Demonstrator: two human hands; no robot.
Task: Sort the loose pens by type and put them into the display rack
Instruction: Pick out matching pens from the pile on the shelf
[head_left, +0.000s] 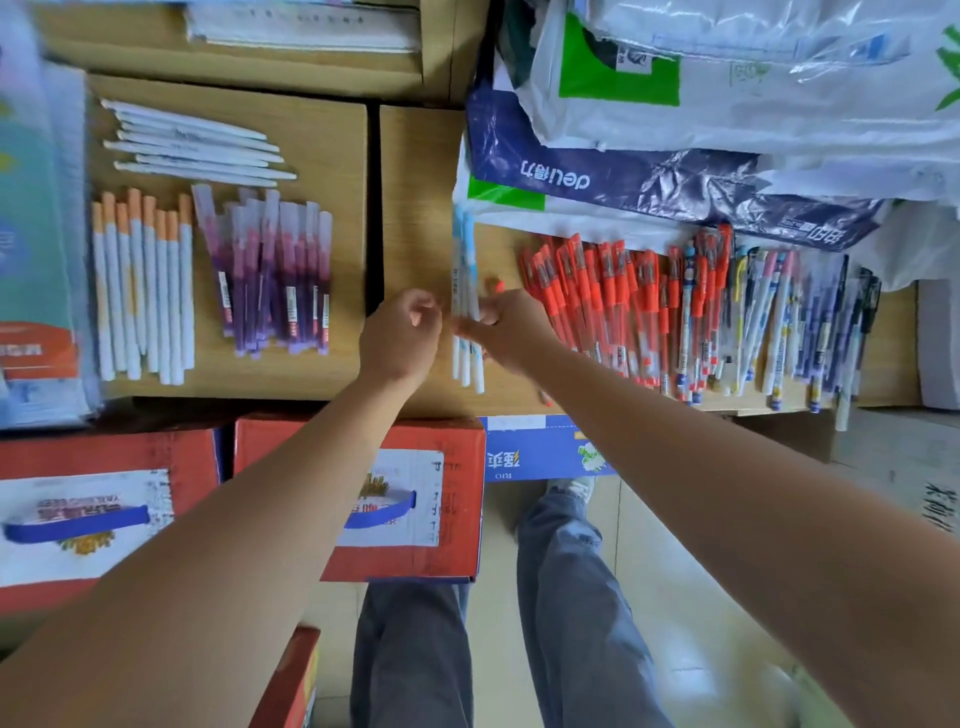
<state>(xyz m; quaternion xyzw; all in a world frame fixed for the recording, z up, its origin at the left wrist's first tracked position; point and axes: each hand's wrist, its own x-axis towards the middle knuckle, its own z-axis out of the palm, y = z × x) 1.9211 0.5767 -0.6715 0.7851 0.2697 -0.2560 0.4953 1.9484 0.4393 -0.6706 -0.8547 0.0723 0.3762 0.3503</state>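
Observation:
My right hand (511, 327) grips a small bundle of white pens with light-blue caps (464, 270), held upright over the wooden top. My left hand (400, 335) is just left of the bundle, its fingers curled and holding nothing I can see. Sorted groups lie on the left board: all-white pens (197, 143), white pens with orange caps (143, 286) and purple pens (275, 275). To the right lies a row of red pens (613, 306), then a mixed heap of white, blue and dark pens (789, 322). No display rack is in view.
Plastic stationery bags (675, 130) are piled at the back right, overlapping the pen heap. Red cardboard boxes (405, 493) and a blue box (540, 447) stand below the table's front edge. Stacked packets (36, 234) line the left side. My legs stand on the tiled floor.

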